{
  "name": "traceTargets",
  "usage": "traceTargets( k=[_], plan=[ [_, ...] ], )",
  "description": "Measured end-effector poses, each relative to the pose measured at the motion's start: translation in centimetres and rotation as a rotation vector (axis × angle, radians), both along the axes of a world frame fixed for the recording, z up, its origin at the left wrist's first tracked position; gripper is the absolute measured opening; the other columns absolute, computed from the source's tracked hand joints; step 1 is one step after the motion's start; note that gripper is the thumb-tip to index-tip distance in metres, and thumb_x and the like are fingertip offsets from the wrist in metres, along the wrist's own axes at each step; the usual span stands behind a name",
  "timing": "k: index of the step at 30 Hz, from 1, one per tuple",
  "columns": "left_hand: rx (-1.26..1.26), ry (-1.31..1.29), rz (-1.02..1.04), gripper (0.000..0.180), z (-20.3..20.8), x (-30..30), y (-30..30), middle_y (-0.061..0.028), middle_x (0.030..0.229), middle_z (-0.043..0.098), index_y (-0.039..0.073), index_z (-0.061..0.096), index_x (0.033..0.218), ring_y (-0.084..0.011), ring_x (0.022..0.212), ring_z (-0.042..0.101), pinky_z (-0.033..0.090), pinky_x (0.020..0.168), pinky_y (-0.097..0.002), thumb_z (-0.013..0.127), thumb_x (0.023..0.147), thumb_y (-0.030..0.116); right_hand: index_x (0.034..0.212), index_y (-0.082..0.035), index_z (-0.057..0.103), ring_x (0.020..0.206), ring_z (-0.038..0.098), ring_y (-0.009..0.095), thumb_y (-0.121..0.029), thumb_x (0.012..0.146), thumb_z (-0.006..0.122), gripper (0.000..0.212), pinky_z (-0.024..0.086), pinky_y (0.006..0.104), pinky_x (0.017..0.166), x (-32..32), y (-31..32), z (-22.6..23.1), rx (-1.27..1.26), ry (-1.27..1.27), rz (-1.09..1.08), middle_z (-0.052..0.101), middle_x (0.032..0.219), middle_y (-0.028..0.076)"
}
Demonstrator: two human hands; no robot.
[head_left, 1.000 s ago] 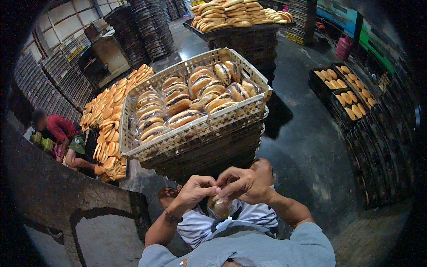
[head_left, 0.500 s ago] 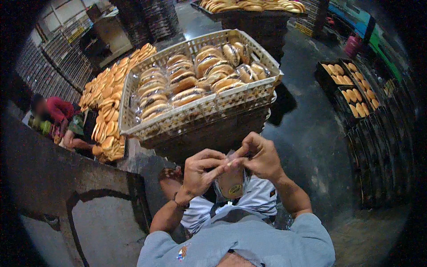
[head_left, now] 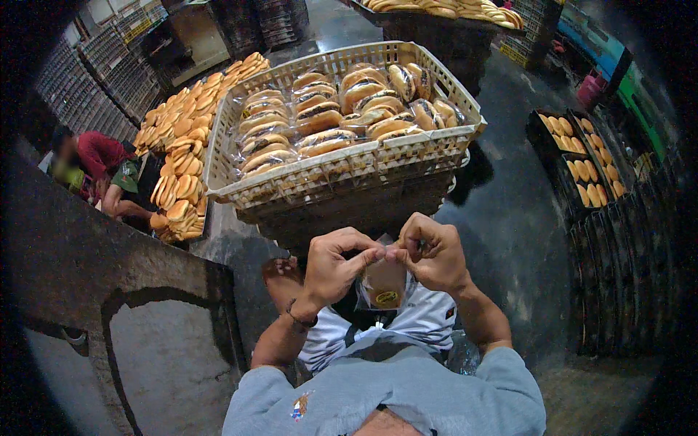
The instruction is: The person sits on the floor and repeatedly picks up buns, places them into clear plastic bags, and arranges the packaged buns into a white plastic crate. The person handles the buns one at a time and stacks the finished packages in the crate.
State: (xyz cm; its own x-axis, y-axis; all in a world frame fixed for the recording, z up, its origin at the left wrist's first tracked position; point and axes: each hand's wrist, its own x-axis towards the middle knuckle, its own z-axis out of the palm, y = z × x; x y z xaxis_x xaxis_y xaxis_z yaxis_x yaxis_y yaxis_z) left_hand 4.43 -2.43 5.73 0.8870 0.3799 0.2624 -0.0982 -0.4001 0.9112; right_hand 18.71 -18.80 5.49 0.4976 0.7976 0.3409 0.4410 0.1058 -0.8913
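My left hand (head_left: 334, 265) and my right hand (head_left: 434, 254) meet in front of my lap, fingertips close together. Between thumb and fingers, each pinches the top of a clear plastic bag (head_left: 384, 280). The bag hangs below the fingertips with a round yellow label near its bottom; something brownish shows through it, probably bread. Beyond my hands stands a cream plastic crate (head_left: 342, 168), holding rows of bagged, dark-filled buns (head_left: 320, 120). Both hands are apart from the crate. My fingers cover the bag's mouth, so whether it is closed cannot be seen.
Loose buns (head_left: 182, 138) are heaped at the left, beside a seated person in a red top (head_left: 102, 156). Black trays of buns (head_left: 582, 160) rest on stacked dark trays (head_left: 618, 269) at the right. More buns (head_left: 443, 7) lie far back. A dark-edged panel (head_left: 167, 291) stands near left.
The view has shifted slightly, so the crate and trays appear farther right. My fingers have shifted along the bag's top, and more of the bag's upper part shows beneath them.
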Motion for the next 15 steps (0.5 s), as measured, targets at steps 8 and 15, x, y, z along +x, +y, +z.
traceTargets(
  k=[8, 15],
  plan=[
    [-0.286, -0.174, 0.001, 0.058, 0.3, 0.0, -0.8, -0.0053, 0.091, 0.074, 0.004, 0.057, 0.138, -0.0080, 0.085, 0.067, 0.053, 0.082, -0.0247, 0.078, 0.084, 0.000, 0.094, -0.006, 0.077, 0.075, 0.062, 0.020, 0.004, 0.070, 0.081, 0.026, 0.049, 0.0312, 0.066, -0.7, 0.5, 2.2, 0.139, -0.205, -0.010, 0.073, 0.083, 0.006],
    [0.389, -0.159, 0.178, 0.034, 2.3, -1.2, -0.7, -0.0075, 0.095, 0.073, 0.006, 0.075, 0.108, -0.0198, 0.095, 0.067, 0.054, 0.084, -0.0305, 0.079, 0.076, -0.003, 0.097, -0.006, 0.077, 0.077, 0.065, 0.022, 0.000, 0.072, 0.080, 0.026, 0.052, 0.0317, 0.066, -1.0, 1.4, 1.5, 0.156, -0.378, -0.086, 0.073, 0.084, 0.007]
  ],
)
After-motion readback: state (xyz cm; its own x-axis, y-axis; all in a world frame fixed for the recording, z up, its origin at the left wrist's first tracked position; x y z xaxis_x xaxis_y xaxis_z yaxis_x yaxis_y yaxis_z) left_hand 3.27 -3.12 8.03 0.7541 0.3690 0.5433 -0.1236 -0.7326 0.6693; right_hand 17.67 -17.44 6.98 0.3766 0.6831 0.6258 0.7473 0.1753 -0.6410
